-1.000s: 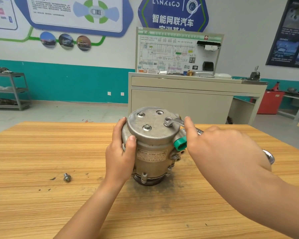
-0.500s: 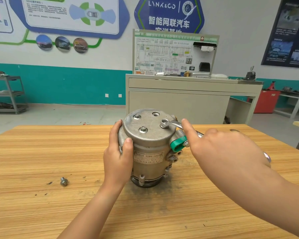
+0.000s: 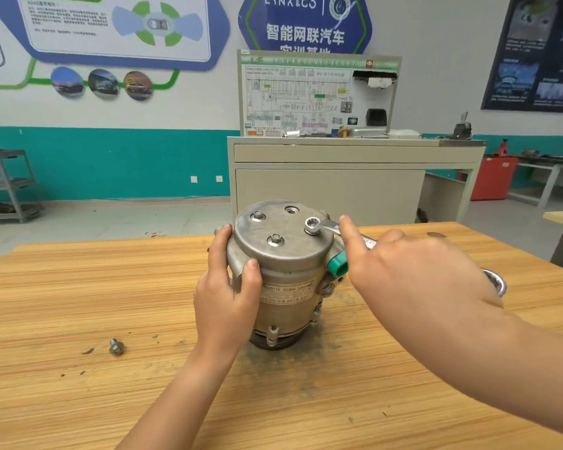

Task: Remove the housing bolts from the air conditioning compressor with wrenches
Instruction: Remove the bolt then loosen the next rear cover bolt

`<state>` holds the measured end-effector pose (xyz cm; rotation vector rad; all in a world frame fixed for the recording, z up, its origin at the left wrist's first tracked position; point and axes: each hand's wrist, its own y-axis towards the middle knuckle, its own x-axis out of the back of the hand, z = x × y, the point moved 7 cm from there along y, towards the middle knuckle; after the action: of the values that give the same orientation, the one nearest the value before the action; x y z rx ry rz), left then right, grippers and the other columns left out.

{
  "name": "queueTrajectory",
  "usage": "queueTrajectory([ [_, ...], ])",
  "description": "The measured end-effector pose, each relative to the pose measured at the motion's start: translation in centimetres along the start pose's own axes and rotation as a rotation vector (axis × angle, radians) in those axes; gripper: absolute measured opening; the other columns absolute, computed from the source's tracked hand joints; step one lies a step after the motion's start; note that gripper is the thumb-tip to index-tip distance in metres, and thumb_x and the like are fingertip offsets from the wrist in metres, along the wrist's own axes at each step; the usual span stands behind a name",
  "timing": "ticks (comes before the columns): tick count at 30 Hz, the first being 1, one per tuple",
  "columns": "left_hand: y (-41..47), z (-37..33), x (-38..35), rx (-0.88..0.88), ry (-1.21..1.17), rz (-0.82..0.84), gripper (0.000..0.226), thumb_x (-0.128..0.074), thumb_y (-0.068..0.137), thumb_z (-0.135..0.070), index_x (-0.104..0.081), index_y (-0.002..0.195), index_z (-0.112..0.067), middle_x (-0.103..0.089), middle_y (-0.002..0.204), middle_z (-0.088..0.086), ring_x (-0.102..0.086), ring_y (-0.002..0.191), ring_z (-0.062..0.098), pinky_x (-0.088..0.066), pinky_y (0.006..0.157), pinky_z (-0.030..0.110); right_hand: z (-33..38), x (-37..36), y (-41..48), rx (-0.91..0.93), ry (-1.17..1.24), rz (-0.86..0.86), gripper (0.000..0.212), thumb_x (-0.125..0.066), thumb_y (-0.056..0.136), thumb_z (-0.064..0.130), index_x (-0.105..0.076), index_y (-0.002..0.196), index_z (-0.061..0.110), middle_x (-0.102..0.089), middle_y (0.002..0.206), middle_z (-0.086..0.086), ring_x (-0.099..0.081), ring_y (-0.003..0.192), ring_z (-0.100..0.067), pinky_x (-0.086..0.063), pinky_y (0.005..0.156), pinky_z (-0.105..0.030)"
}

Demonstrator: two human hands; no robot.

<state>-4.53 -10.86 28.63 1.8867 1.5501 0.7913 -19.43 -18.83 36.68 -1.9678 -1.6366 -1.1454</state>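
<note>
A grey metal air conditioning compressor (image 3: 286, 280) stands upright in the middle of the wooden table (image 3: 78, 287). Its round top cover carries bolts; a bolt (image 3: 275, 239) sits near the front and another at the back left. My left hand (image 3: 228, 287) grips the compressor's left side. My right hand (image 3: 413, 271) holds a silver wrench (image 3: 325, 226), forefinger stretched along its shaft. The wrench's ring end sits over the right-hand bolt on the cover. Its other end pokes out behind my right hand.
One loose bolt (image 3: 116, 346) lies on the table to the left front. A green plug (image 3: 337, 265) sticks out of the compressor's right side. Behind the table stands a beige training bench (image 3: 338, 177) with a wiring board. A grey shelf cart (image 3: 10, 186) is far left.
Only the camera view has shifted a little. Both hands, the wrench and the compressor keep their positions relative to each other.
</note>
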Motion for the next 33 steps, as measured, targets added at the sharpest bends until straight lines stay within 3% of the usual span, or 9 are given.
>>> queueTrajectory([
  [4, -0.1, -0.1, -0.4, 0.025, 0.003, -0.009, 0.072, -0.039, 0.072, -0.057, -0.045, 0.137, -0.025, -0.047, 0.096, -0.044, -0.048, 0.090, -0.025, -0.039, 0.076, 0.009, -2.8, -0.1, 0.7, -0.107, 0.035, -0.012, 0.070, -0.039, 0.084, 0.002, -0.006, 0.146, 0.013, -0.025, 0.060, 0.001, -0.033, 0.051, -0.013, -0.016, 0.038, -0.026],
  [8, -0.1, -0.4, -0.2, 0.046, 0.028, -0.019, 0.073, -0.037, 0.072, -0.058, -0.045, 0.137, -0.027, -0.048, 0.099, -0.039, -0.056, 0.085, 0.000, -0.042, 0.073, 0.021, -4.7, -1.3, 0.8, -0.183, 0.118, 0.037, 0.065, -0.037, 0.089, 0.009, -0.010, 0.143, 0.034, -0.028, 0.060, 0.004, -0.022, 0.048, -0.014, -0.022, 0.040, -0.026],
  [11, 0.0, -0.6, -0.1, 0.048, 0.048, -0.016, 0.074, -0.035, 0.072, -0.058, -0.043, 0.138, -0.026, -0.048, 0.102, -0.036, -0.058, 0.085, 0.014, -0.045, 0.072, 0.025, -3.5, -1.4, 0.4, -0.131, 0.047, -0.014, 0.069, -0.038, 0.091, 0.010, 0.001, 0.146, 0.023, -0.027, 0.058, 0.003, -0.020, 0.047, -0.014, -0.017, 0.040, -0.027],
  [18, -0.1, -0.4, -0.3, 0.051, -0.003, 0.014, 0.067, -0.040, 0.073, -0.058, -0.044, 0.135, -0.032, -0.055, 0.093, -0.043, -0.058, 0.085, -0.004, -0.038, 0.067, 0.002, -1.1, -1.2, 0.2, -0.095, -0.002, 0.005, 0.076, -0.041, 0.083, -0.001, 0.002, 0.145, 0.002, -0.025, 0.058, -0.003, -0.021, 0.042, -0.016, -0.014, 0.031, -0.026],
  [20, 0.0, -0.3, -0.3, 0.042, -0.056, 0.029, 0.059, -0.042, 0.074, -0.054, -0.042, 0.130, -0.036, -0.048, 0.097, -0.055, -0.051, 0.092, -0.023, -0.035, 0.069, -0.004, -1.9, -2.1, -0.2, -0.199, -0.031, -0.044, 0.072, -0.057, 0.078, 0.010, -0.026, 0.142, 0.003, -0.026, 0.052, -0.009, -0.014, 0.035, -0.015, -0.004, 0.033, -0.018],
  [23, 0.5, 0.0, 0.2, 0.044, -0.132, 0.044, 0.055, -0.040, 0.075, -0.051, -0.040, 0.127, -0.035, -0.046, 0.098, -0.057, -0.044, 0.094, -0.031, -0.033, 0.070, -0.006, -4.2, -3.0, -0.7, -0.170, 0.148, -0.523, 0.039, -0.065, 0.074, 0.023, -0.068, 0.111, 0.010, -0.043, 0.043, -0.007, -0.032, 0.026, -0.020, -0.016, 0.035, -0.016],
  [27, 1.4, 0.7, 0.3, 0.095, -0.204, 0.093, 0.057, -0.038, 0.073, -0.055, -0.040, 0.126, -0.038, -0.045, 0.113, -0.041, -0.044, 0.103, -0.028, -0.034, 0.076, -0.004, -6.2, -5.7, 2.2, -0.011, 0.239, -0.804, 0.030, -0.053, 0.087, 0.015, -0.065, 0.113, 0.006, -0.065, 0.071, -0.011, -0.061, 0.059, -0.025, -0.050, 0.062, -0.036],
  [30, 1.6, 0.7, 0.2, 0.103, -0.195, 0.095, 0.054, -0.039, 0.071, -0.054, -0.043, 0.123, -0.042, -0.047, 0.115, -0.037, -0.045, 0.104, -0.026, -0.034, 0.077, -0.004, -6.8, -6.4, 6.5, -0.068, 0.387, -0.793, 0.037, -0.056, 0.086, 0.008, -0.058, 0.123, 0.007, -0.064, 0.110, -0.018, -0.061, 0.102, -0.033, -0.040, 0.091, -0.054],
  [33, 1.5, 0.6, 0.2, 0.114, -0.197, 0.102, 0.049, -0.041, 0.070, -0.053, -0.043, 0.118, -0.048, -0.050, 0.110, -0.043, -0.045, 0.105, -0.025, -0.034, 0.078, -0.003, -5.9, -5.4, 10.4, 0.044, 0.505, -0.703, 0.038, -0.054, 0.089, 0.005, -0.054, 0.127, 0.010, -0.054, 0.128, -0.015, -0.049, 0.121, -0.035, -0.035, 0.097, -0.053],
])
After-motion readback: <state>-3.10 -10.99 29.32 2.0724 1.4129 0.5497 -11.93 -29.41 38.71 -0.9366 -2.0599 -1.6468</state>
